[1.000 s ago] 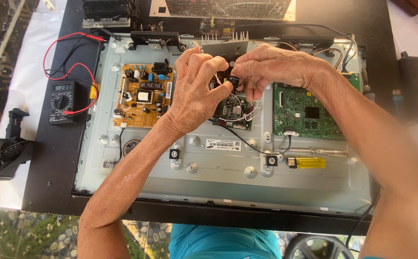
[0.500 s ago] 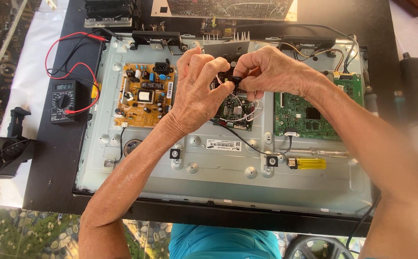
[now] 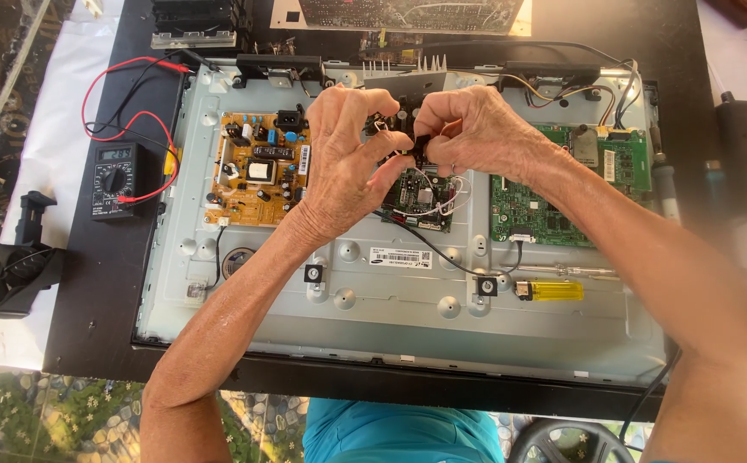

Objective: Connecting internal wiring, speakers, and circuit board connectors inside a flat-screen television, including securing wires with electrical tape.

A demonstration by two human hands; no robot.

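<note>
Both of your hands are meeting above the small dark-green circuit board at the middle of the grey metal television back panel. Your left hand and right hand are pinching a small black connector, fingertips closed; keep it level, wires slack.

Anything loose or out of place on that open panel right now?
A yellow-handled screwdriver lies loose on the metal back panel, right of centre. Both hands, left hand and right hand, pinch a small black part above the small middle board.
</note>
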